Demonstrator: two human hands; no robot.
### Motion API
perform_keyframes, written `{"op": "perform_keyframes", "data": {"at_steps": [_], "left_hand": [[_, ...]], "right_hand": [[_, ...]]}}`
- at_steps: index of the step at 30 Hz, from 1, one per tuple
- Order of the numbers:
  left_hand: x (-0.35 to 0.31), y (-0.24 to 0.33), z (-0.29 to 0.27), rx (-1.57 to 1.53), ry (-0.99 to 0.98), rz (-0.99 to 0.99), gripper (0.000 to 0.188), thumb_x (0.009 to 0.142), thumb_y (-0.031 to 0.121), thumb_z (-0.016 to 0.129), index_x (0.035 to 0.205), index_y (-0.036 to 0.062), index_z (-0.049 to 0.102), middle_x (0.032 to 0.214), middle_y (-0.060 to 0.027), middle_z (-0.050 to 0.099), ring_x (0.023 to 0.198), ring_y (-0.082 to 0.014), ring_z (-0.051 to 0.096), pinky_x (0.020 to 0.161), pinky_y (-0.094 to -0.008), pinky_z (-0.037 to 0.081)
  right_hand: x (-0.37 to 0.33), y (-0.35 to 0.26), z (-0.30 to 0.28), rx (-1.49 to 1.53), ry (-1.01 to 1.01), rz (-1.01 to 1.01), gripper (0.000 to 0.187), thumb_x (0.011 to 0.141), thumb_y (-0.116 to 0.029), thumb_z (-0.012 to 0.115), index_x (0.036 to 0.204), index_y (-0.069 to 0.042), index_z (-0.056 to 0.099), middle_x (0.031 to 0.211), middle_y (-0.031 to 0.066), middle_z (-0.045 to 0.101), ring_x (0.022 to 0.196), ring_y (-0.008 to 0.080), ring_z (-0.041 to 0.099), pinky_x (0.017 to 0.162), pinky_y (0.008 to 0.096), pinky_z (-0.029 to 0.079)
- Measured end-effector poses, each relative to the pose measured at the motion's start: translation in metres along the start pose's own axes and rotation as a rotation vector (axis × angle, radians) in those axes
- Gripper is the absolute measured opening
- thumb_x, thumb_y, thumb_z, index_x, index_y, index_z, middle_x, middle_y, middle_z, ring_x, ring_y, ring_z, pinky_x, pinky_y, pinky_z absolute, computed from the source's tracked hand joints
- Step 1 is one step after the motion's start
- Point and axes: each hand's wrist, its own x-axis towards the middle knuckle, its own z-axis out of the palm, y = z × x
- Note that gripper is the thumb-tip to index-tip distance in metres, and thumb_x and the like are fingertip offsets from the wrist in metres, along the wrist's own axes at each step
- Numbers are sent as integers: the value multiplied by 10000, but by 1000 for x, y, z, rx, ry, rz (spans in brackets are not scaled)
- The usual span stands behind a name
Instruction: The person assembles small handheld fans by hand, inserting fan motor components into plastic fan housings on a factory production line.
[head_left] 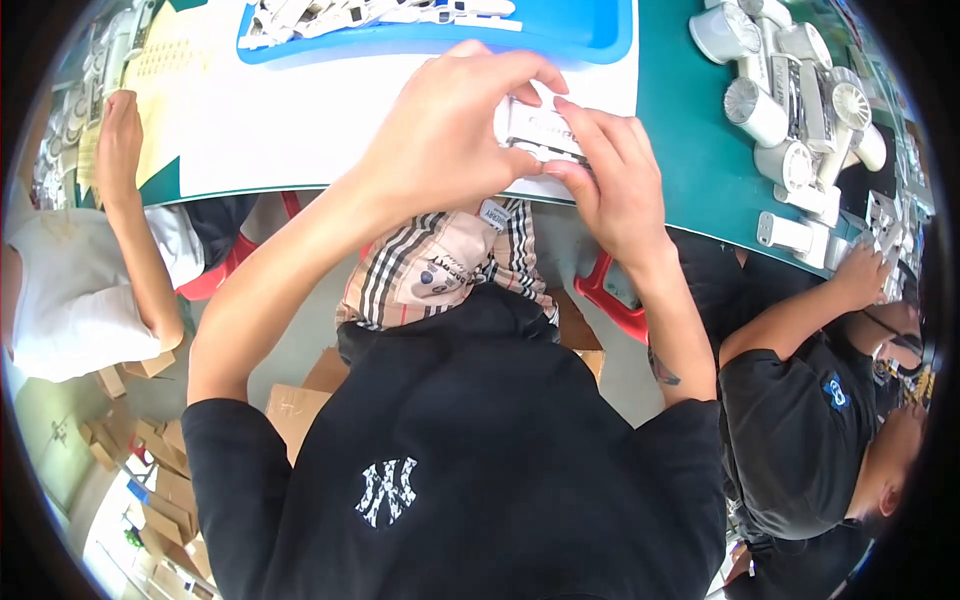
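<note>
Left hand (445, 130) and right hand (620, 180) grip together, fingers bent. Green desk (675, 140) extends right of the blue tray (612, 40); nearer than the tray, a white sheet (285, 130); right of the tray, heaped white devices (757, 112); inside the tray, slim white pieces (370, 12); just nearer than the tray, the gripped white casing (540, 127).

The desk (690, 150) is green, the sheet (290, 110) at its near edge and plastic housing (545, 128) white, the tray (600, 48) blue, the trousers (390, 275) beige plaid.
</note>
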Motion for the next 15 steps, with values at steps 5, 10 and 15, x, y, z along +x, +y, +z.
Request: {"op": "perform_keyframes", "data": {"at_steps": [5,10,15], "left_hand": [[5,-6,0,6,-25,30,441,652,107,871,1053,54,696,991,-99,708,969,-273,653,881,-369,517],[-13,-20,1,-4,166,133,380,675,93,852,1027,68,711,1175,-103,681,1137,-288,605,938,-377,501],[-23,-21,12,-54,227,125,344,687,92,849,1001,71,708,1239,-109,660,1169,-289,593,978,-389,478]], "right_hand": [[1,4,-3,19,7,23,454,845,-192,751,1252,-27,633,1067,121,650,948,312,594,826,391,499],[10,3,-5,102,-16,77,418,840,-175,751,1209,-6,649,1037,140,651,926,320,608,815,383,497],[11,-1,-8,134,-38,64,427,843,-192,750,1209,0,645,1022,150,646,916,323,609,799,391,496]]}}
